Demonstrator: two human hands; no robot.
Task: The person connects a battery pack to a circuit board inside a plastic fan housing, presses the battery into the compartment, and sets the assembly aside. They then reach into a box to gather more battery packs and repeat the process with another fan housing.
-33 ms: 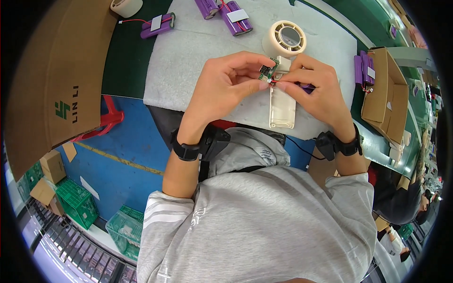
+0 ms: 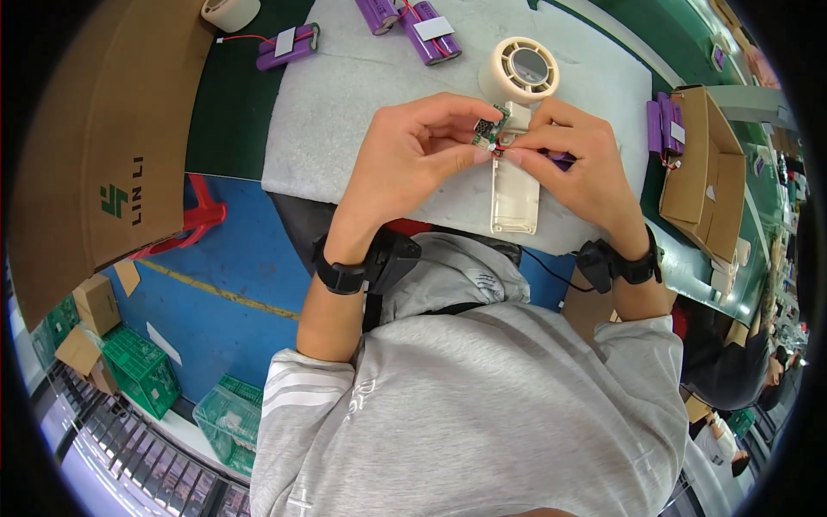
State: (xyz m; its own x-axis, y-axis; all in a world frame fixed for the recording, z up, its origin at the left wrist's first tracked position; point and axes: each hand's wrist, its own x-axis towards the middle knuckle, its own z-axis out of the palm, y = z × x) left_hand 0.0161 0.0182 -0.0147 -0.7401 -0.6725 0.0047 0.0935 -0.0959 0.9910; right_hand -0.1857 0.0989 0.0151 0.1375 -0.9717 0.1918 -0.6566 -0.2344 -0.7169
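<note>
My left hand (image 2: 412, 155) is closed, pinching a small green circuit board (image 2: 488, 131) between thumb and fingers. Against it, my right hand (image 2: 579, 155) is closed with its fingertips on a thin red wire (image 2: 502, 148) at a small white connector on the board's lower edge. Both thumbs nearly meet there. Beneath the hands lies a cream handle shell (image 2: 515, 198), its lower half showing toward me. Just beyond, a round cream fan head (image 2: 525, 69) with a grey centre rests on the mat. A purple battery pack (image 2: 562, 161) is mostly hidden under my right hand.
Purple battery packs with white pads (image 2: 431, 33) lie at the far side of the white foam mat (image 2: 345, 112); another pack (image 2: 289, 46) is at far left. A cardboard box (image 2: 702, 172) with battery packs beside it stands right. A large carton (image 2: 103, 146) rises left.
</note>
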